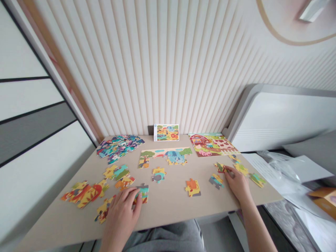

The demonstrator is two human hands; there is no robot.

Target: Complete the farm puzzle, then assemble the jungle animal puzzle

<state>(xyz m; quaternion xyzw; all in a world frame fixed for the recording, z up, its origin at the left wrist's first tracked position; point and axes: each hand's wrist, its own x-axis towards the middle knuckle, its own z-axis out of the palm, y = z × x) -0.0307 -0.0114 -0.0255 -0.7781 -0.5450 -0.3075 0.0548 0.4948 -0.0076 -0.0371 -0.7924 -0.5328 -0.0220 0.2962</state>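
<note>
My left hand (pixel 126 206) rests at the front left of the table, its thumb and fingers on a teal and red puzzle piece (pixel 144 193). On the right, my right hand (pixel 236 180) pinches the edge of a small green and red piece (pixel 219 167). A blue and yellow piece (pixel 217 181) lies just left of that hand, with yellow-green pieces (pixel 240 169) beyond it. An orange and yellow piece (pixel 193 187) and a grey and yellow piece (pixel 159 174) lie between the hands. Behind them is a partly joined strip with elephants (pixel 175 157).
A picture card (pixel 166 133) stands against the wall. A joined farm puzzle (pixel 210 144) lies at the back right, a purple-teal pile (pixel 118 146) at the back left. Red and yellow pieces (pixel 86 192) lie left. Plastic wrap (pixel 283 168) is beyond the table's right edge.
</note>
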